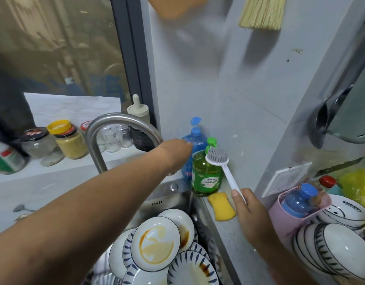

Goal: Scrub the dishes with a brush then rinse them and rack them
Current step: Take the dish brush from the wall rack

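Several dirty white plates with blue rims (155,244) are stacked in the steel sink (167,200); the top ones carry brown sauce stains. My right hand (246,210) grips the handle of a white dish brush (228,175), whose grey bristle head is raised in front of the green soap bottle (206,177). My left hand (176,153) reaches past the curved faucet (115,122) to the blue pump bottle (195,140) in the corner. Its fingers bend down out of sight, so what they touch is hidden.
A yellow sponge (222,206) lies on the counter beside the sink. Several patterned bowls (339,245) stand at the right with a pink holder (288,221) containing a blue bottle. Jars (70,140) line the window ledge. A ladle (321,124) hangs on the right wall.
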